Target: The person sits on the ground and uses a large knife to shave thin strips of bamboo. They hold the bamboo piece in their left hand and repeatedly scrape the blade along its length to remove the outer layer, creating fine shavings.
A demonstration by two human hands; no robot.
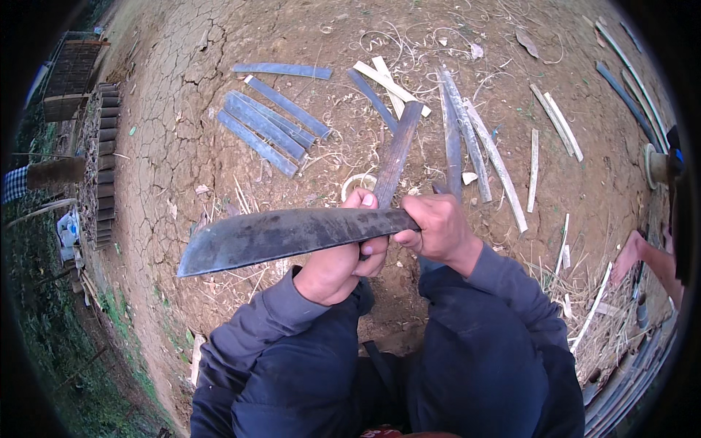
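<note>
A machete [285, 237] with a broad, dark blade lies across the middle of the view, its tip toward the left. Its handle end is inside my closed right hand [442, 226]. Behind and below the blade, my left hand [334, 269] is closed around the lower end of a brown bamboo strip [396, 157], which points away from me. The blade crosses in front of this strip and hides part of my left fingers. Whether the edge touches the strip I cannot tell.
Several grey-blue bamboo strips [266, 124] lie on the cracked soil ahead left. Longer strips [496, 164] and pale slivers lie ahead right, with curled shavings around. A person's bare foot [628, 255] is at the right. A row of dark tubes [106, 164] stands far left.
</note>
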